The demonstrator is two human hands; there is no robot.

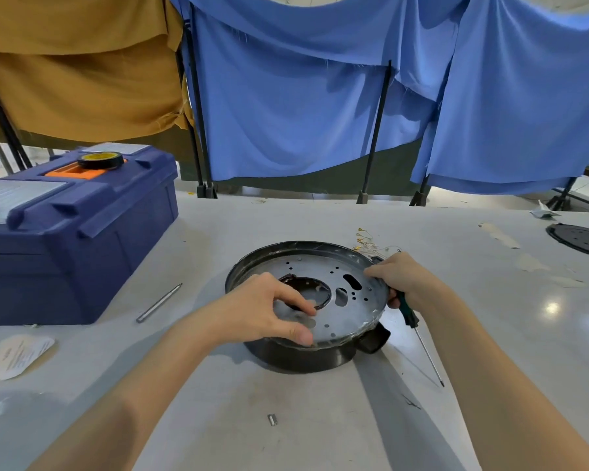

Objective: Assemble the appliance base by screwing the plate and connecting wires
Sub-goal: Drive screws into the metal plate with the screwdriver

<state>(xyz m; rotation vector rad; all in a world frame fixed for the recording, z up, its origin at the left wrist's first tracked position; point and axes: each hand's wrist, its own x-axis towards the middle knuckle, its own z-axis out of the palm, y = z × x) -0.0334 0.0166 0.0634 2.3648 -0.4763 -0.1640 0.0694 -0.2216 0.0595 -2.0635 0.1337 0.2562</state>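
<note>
Black appliance base (300, 356) sits at centre frame with the metal plate (320, 266) laid on top. My left hand (262, 311) grips the plate between near rim and central opening. My right hand (405, 280), at the right rim, holds the screwdriver (409, 312), tip away from the plate. Wires (368, 244) trail loose behind. Judgement: plate positioned; screwing and wiring outstanding.

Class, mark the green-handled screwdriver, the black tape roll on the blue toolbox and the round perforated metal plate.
Green-handled screwdriver (408, 312): head view, its handle.
Black tape roll (100, 164): head view, its near side.
Round perforated metal plate (323, 268): head view, bare far part.
</note>
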